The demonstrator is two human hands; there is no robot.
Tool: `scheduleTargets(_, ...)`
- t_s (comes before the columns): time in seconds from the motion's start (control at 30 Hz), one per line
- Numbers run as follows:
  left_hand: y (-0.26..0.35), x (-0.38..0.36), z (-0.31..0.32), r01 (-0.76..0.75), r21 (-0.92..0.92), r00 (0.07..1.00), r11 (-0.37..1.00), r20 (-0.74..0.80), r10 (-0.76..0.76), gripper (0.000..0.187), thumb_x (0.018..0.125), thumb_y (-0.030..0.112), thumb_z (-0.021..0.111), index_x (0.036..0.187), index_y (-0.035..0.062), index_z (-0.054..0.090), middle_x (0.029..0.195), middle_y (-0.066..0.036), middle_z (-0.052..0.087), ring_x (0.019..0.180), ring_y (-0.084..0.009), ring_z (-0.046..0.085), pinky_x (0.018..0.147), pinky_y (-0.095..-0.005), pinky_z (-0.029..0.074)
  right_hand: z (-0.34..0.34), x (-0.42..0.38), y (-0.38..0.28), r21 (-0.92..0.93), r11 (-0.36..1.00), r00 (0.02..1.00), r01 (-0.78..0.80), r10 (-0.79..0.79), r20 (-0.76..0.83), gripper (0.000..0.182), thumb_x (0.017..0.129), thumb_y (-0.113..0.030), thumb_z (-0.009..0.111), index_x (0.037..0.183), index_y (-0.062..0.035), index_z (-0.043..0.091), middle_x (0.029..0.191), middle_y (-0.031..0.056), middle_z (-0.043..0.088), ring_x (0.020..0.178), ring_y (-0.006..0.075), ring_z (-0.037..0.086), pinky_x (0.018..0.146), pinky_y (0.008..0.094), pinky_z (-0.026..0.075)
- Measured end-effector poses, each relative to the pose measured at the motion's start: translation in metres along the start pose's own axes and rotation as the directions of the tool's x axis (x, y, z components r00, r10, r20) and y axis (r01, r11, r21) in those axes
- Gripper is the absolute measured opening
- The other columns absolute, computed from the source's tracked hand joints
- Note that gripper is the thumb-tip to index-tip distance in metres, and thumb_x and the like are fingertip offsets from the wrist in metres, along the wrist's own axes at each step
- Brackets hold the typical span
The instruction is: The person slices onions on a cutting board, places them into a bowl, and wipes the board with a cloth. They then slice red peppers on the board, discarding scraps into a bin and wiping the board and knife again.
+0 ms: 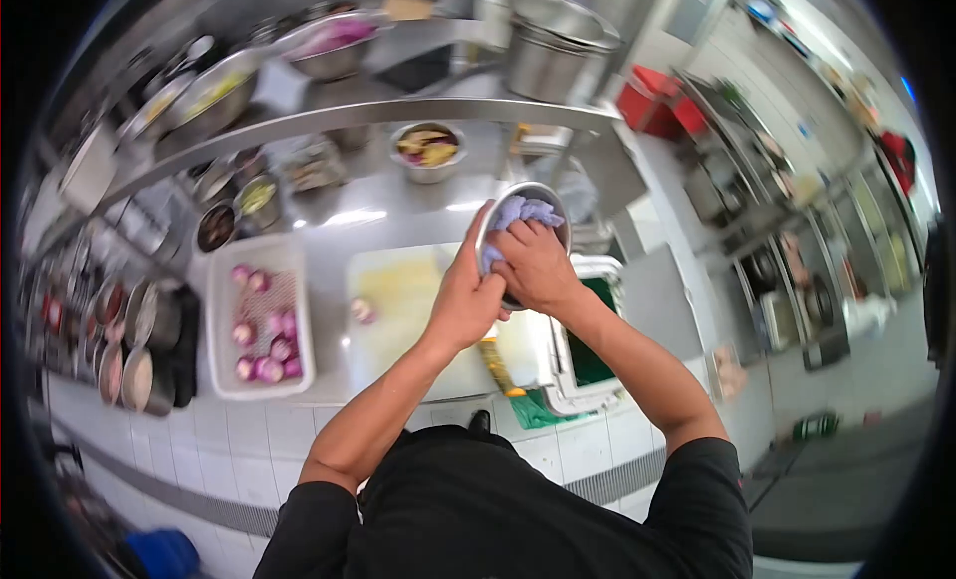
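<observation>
A round metal bowl (541,192) is tilted between my hands above the right side of a white cutting board (398,355). My left hand (466,298) grips the bowl at its left side. Inside the bowl, my right hand (533,263) presses a crumpled purple-blue cloth (526,213), its fingers bent over it. One onion (363,310) lies on the board's left part. Below the bowl, a yellow-and-black handle (498,368) shows at the board's right edge.
A white tub (216,325) of red onions stands left of the board. Behind is a bowl of cut vegetables (428,149) under a metal shelf (368,111). A white-rimmed bin (588,395) adjoins the board's right side. Large pots and bowls stand on the shelf.
</observation>
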State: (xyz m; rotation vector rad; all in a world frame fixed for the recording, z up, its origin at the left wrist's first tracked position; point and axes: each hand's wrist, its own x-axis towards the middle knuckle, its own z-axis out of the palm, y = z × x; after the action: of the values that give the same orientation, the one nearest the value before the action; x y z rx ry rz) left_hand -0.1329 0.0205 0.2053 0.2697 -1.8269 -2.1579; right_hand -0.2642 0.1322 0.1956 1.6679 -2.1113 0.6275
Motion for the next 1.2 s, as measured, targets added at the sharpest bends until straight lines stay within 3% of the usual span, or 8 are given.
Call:
scheduleTargets(0.13,-0.063,0.051,0.083,-0.514,0.519,0.857,0.684,0.282,0.431,0.08,0.083,-0.001,0.048,0.159,0.024,0.039,0.144,-0.024,0.052,0.121,-0.0464,0.057,0.102,-0.0474,0.05,-0.048,-0.091,0.062,-0.265,0.899,0.82,-0.348,0.429,0.379,0.025,0.088,-0.03,0.066,0.091,-0.0072,0.075,0.078,0.0142,0.074,0.074,0.0354,0.074,0.068,0.0475,0.057)
scheduleTargets(0.33,-0.155,0.116,0.059,-0.28,0.579,0.958,0.766,0.11,0.266,0.074,0.083,-0.001,0.047,0.154,0.0187,0.044,0.129,-0.023,0.061,0.101,-0.0403,0.069,0.083,-0.0454,0.059,-0.072,-0.317,0.115,-0.669,0.58,0.082,-0.466,0.781,0.619,0.025,0.073,-0.031,0.075,0.085,-0.0094,0.08,0.089,0.0185,0.077,0.084,0.0347,0.076,0.071,0.0446,0.06)
scheduleTargets(0.47,-0.168,0.1,0.002,0.326,0.371,0.945,0.869,-0.117,-0.305,0.063,0.087,0.002,0.046,0.151,0.0083,0.044,0.118,-0.021,0.066,0.082,-0.0293,0.073,0.063,-0.037,0.062,-0.081,-0.425,0.105,-0.613,0.235,-0.188,-0.754,0.817,0.545,0.052,0.081,-0.052,0.067,0.096,-0.0036,0.079,0.102,0.0245,0.075,0.098,0.0388,0.074,0.086,0.0475,0.058)
scheduleTargets(0.67,-0.191,0.09,-0.03,0.468,0.3,0.848,0.831,-0.416,-0.327,0.064,0.09,0.017,0.066,0.148,0.0001,0.045,0.118,-0.022,0.066,0.089,-0.0267,0.073,0.071,-0.0372,0.062,-0.05,-0.429,0.081,-0.326,0.179,-0.068,-0.928,0.78,0.622,0.047,0.087,-0.043,0.061,0.099,-0.0001,0.078,0.096,0.0254,0.075,0.092,0.0384,0.074,0.084,0.0461,0.056)
scheduleTargets(0.7,-0.242,0.091,-0.05,0.231,0.836,0.883,0.497,-0.395,0.254,0.072,0.089,0.026,0.072,0.151,0.002,0.043,0.121,-0.023,0.066,0.101,-0.0308,0.071,0.09,-0.0394,0.058,-0.044,-0.413,0.079,-0.229,0.166,0.001,-0.959,0.813,0.582,0.045,0.089,-0.04,0.06,0.098,0.0009,0.077,0.091,0.0238,0.075,0.086,0.035,0.074,0.08,0.0448,0.056)
scheduleTargets(0.93,-0.161,-0.028,-0.052,0.243,0.466,0.963,0.851,-0.22,-0.154,0.04,0.093,0.022,0.069,0.13,0.0078,0.067,0.135,-0.016,0.059,0.117,-0.0328,0.06,0.104,-0.0419,0.048,0.027,-0.218,0.029,0.441,0.276,0.492,-0.854,0.704,0.512,0.028,0.098,-0.021,0.06,0.088,0.0037,0.066,0.069,0.0004,0.058,0.068,0.0073,0.05,0.061,0.0303,0.044)
scheduleTargets(1.03,-0.181,-0.04,-0.11,0.222,0.926,0.874,0.305,-0.327,0.359,0.049,0.091,0.028,0.071,0.138,0.0139,0.062,0.148,-0.019,0.048,0.131,-0.0397,0.049,0.108,-0.0486,0.044,0.062,-0.139,-0.017,0.493,0.26,0.539,-0.831,0.598,0.594,0.026,0.096,-0.023,0.062,0.091,0.0018,0.069,0.07,0.0042,0.061,0.066,0.0094,0.054,0.061,0.0306,0.046)
scheduleTargets(1.2,-0.191,-0.034,-0.18,0.43,0.897,0.856,0.105,-0.441,0.271,0.052,0.089,0.027,0.071,0.138,0.0117,0.061,0.14,-0.023,0.05,0.127,-0.0424,0.05,0.103,-0.053,0.046,0.104,-0.067,-0.092,0.491,0.386,0.625,-0.781,0.504,0.597,0.028,0.093,-0.03,0.065,0.095,-0.0037,0.072,0.072,0.0132,0.069,0.068,0.0212,0.069,0.063,0.0364,0.053)
